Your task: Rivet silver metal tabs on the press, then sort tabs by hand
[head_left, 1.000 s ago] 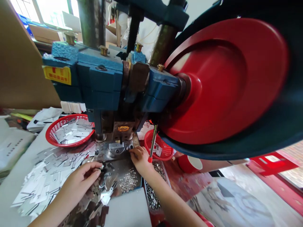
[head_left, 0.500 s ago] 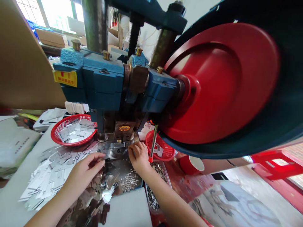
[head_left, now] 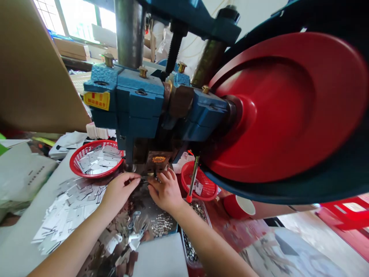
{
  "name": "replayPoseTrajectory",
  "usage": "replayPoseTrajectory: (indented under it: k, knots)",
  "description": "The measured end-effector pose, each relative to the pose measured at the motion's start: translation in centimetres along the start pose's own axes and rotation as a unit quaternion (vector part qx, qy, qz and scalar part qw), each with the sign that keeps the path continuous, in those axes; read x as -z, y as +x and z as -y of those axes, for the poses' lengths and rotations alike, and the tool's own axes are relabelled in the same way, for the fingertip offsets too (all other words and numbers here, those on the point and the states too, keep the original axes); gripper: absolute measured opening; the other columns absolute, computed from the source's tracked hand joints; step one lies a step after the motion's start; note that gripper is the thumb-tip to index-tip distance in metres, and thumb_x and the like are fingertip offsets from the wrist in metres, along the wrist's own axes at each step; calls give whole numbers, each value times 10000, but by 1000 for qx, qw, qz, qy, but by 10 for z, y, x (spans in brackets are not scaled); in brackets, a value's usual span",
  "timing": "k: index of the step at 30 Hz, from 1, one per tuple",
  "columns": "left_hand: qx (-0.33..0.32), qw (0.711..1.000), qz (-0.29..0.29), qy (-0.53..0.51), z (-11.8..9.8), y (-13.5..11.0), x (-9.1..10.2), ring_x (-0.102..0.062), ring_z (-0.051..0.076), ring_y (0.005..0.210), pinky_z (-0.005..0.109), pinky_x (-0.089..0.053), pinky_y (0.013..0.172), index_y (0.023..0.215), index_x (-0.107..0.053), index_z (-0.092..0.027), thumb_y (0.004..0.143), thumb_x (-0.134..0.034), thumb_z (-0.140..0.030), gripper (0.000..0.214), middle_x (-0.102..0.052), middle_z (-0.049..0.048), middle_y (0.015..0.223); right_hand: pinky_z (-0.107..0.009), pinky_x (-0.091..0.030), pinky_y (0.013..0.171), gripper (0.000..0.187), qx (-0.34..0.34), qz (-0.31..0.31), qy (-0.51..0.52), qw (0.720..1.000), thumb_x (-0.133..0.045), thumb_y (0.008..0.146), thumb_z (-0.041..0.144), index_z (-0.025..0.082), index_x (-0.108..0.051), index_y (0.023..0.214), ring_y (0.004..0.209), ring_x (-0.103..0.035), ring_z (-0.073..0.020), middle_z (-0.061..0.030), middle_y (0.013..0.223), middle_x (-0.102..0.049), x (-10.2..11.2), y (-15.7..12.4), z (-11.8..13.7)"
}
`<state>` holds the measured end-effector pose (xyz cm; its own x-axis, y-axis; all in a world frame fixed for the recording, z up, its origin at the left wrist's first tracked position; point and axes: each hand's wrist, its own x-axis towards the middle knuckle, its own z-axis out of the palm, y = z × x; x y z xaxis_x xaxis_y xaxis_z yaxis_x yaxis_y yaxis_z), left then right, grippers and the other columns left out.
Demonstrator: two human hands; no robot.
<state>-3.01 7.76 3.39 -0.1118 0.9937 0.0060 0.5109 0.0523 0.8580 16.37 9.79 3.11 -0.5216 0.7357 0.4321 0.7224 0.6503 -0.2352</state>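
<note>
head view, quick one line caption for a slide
Left hand and right hand reach together under the blue press beside its red wheel; metal plates and a red basket lie to the left.

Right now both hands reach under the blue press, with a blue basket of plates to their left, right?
No: the head view shows the basket of plates is red, not blue. The left hand and right hand do reach under the blue press, basket to their left.
</note>
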Motion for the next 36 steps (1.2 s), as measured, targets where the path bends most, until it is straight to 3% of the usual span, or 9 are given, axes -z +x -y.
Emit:
replayPoseTrajectory:
  k: [5,7,11,21,28,36]
  knots:
    - [-16,999,-9,40,-6,7,-12,-657,246,920,355,-487,820,941,-698,-211,797,-522,-447,328,-730,43,983,-384,-382,953,276,-44,-37,121,991,-434,942,313,228,-680,1033,994,-520,-195,-61,998,-620,-5,0,-7]
    - [-28,998,-15,51,-7,10,-17,-647,252,956,355,-478,838,922,-703,-212,796,-521,-428,309,-726,47,990,-400,-366,977,274,-52,-49,135,988,-429,944,297,224,-671,1049,1017,-523,-196,-62,1014,-628,-7,-2,-8]
    - [-54,995,-32,81,-4,14,-22,-632,254,948,363,-459,865,881,-703,-208,790,-514,-388,276,-712,56,948,-456,-257,1067,227,-45,-37,103,993,-501,912,290,283,-666,1068,1110,-496,-207,-27,1070,-638,-6,-7,-7]
    - [-79,989,-46,115,9,19,-26,-599,257,983,391,-434,923,927,-682,-197,781,-505,-354,279,-666,81,1000,-521,-144,1119,242,-3,-25,20,999,-574,875,378,301,-651,1090,1149,-476,-233,-20,1072,-644,-3,-2,-2]
    - [-82,991,-29,106,10,22,-26,-603,252,1002,381,-428,942,936,-687,-185,782,-507,-362,297,-658,83,1010,-469,-234,1090,286,-44,-19,69,996,-524,904,353,257,-616,1158,1160,-481,-221,-35,1126,-644,-3,-8,0]
    - [-92,992,-14,86,10,25,-24,-583,254,1044,389,-407,972,945,-674,-196,765,-514,-342,282,-660,75,1031,-544,-171,1100,274,-8,-5,22,1000,-585,864,377,326,-642,1127,1180,-461,-255,-23,1122,-631,1,-9,-2]
